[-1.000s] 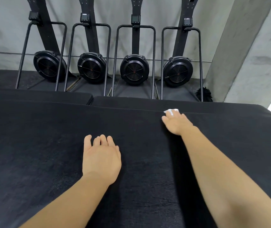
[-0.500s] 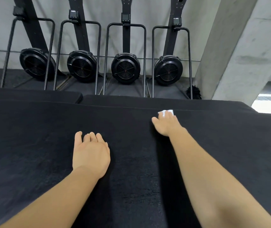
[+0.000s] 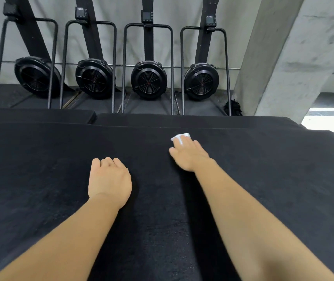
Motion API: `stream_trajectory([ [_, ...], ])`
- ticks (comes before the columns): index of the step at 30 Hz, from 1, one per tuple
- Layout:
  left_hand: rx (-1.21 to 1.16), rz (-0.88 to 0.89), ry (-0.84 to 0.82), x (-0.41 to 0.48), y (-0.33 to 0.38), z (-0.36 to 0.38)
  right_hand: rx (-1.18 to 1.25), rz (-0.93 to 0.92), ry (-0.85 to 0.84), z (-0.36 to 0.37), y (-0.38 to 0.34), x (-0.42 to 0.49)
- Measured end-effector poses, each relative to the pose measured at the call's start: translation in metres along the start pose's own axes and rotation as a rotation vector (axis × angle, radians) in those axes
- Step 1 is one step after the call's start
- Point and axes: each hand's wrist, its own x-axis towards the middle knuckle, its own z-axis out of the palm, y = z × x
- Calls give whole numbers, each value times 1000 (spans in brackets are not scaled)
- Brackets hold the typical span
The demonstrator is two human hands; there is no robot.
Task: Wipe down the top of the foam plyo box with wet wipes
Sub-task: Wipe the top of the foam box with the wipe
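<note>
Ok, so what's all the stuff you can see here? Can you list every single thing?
foam plyo box: one, black, right in front, its top under both hands
wet wipe: one, white, on the box top near its far edge, partly covered
pads: two, black, side by side just behind the box
fan machines: four, black, in a row against the wall
wall: one, grey, at the back
pillar: one, grey concrete, far right
fluffy thing: one, black, on the floor by the pillar; cannot tell what it is
left hand: one, resting on the box top, holding nothing
right hand: one, pressing the wet wipe onto the box
</note>
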Motion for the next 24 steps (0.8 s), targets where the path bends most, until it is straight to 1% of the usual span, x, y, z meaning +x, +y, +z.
stream_trajectory([
  [6,54,29,-12,0,-1,4,-15,275,22,-35,87,4],
  [9,64,30,-5,1,0,5,17,355,40,-36,94,-1],
  [11,80,35,-6,2,0,5,30,319,60,-28,76,-6],
  [13,90,28,-17,2,0,5,26,227,60,-15,51,-16],
  [17,20,15,-23,0,0,4,69,107,52,11,-3,-44],
  [21,-99,-20,0,-2,-2,7,16,-11,-60,21,-42,-65],
  [22,-117,-26,-3,-2,-2,7,-3,-31,-88,21,-44,-67],
  [24,-119,-23,-9,-3,-2,8,-10,-64,-91,17,-39,-70],
])
